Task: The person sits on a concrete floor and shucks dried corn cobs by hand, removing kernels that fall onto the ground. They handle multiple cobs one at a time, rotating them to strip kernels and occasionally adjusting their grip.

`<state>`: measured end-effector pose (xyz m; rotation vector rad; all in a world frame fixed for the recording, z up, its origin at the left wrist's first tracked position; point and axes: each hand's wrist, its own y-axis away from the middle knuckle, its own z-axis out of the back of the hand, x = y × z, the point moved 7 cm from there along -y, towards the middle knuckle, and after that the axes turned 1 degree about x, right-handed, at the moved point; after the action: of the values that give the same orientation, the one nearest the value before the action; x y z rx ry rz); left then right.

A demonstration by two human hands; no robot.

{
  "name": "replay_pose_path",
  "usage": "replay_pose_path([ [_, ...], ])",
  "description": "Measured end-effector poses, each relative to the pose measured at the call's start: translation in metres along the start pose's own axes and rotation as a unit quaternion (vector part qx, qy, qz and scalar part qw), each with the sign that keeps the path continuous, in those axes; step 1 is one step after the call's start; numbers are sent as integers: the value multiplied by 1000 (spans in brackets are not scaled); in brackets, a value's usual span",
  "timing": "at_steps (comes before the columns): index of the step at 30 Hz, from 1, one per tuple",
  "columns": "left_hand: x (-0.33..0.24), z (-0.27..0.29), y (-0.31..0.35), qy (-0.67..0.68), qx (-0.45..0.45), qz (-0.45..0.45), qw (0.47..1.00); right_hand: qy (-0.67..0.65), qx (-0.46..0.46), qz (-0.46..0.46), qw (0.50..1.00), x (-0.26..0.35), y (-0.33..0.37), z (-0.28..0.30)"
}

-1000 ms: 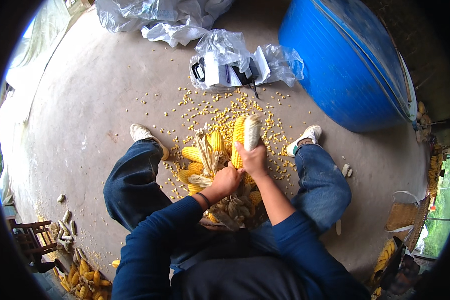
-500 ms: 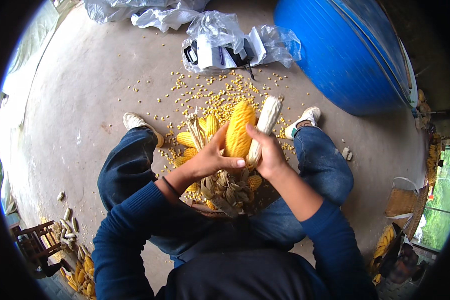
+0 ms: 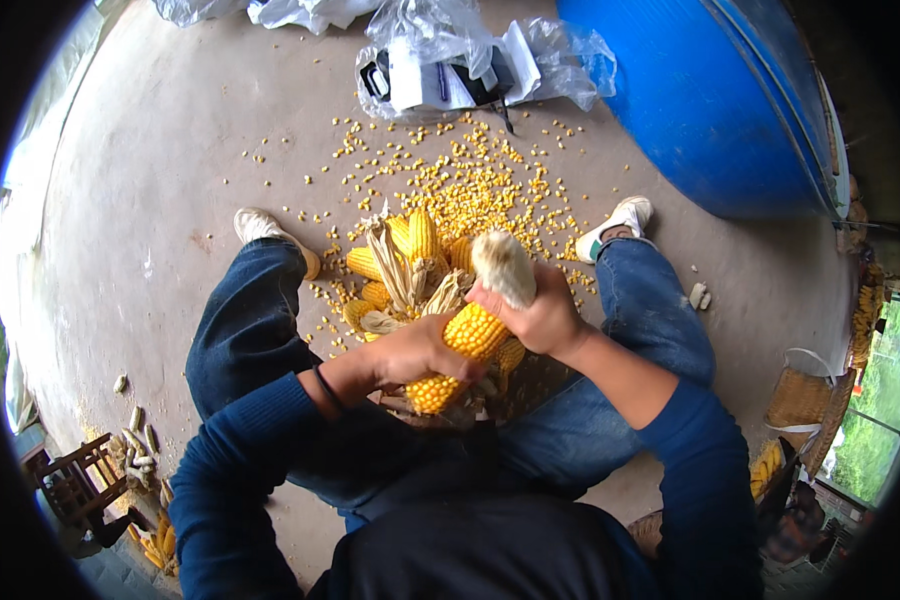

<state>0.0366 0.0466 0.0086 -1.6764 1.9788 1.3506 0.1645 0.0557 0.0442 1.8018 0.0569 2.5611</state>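
My left hand point(image 3: 415, 352) is closed around a yellow ear of corn point(image 3: 477, 330), which lies slanted, its lower end toward me. In my right hand point(image 3: 552, 315) is a bare whitish corncob point(image 3: 505, 270), gripped against the upper end of the ear. The cob's blunt end points up and away from me. Below and beyond both hands, more yellow ears point(image 3: 423, 237) with dry husks point(image 3: 398, 270) are heaped between my legs. Whatever holds this heap is mostly hidden by my hands. Loose kernels point(image 3: 460, 190) are strewn over the floor past the heap.
A large blue tub point(image 3: 690, 110) stands at the far right. Clear plastic bags point(image 3: 578, 62) with dark objects lie ahead. Bare cobs point(image 3: 138, 450) and a small wooden chair point(image 3: 78, 482) are at the left; a woven basket point(image 3: 800, 402) is at the right. My shoes point(image 3: 260, 226) flank the kernels.
The ear has swung from upright to slanted and come nearer to me. My right hand has turned the bare cob from beside the ear to across its upper end.
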Motion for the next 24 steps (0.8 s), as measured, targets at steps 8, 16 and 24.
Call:
replay_pose_path([
  [8, 27, 11, -24, -408, -152, 124, 892, -210, -50, -351, 911, -100, 9, -22],
  [16, 21, 18, -30, -39, -59, 12, 997, -100, -30, -89, 991, -48, 13, -13],
  [24, 33, 11, -38, -437, -203, 216, 849, -234, -140, -375, 886, -145, 24, -32],
])
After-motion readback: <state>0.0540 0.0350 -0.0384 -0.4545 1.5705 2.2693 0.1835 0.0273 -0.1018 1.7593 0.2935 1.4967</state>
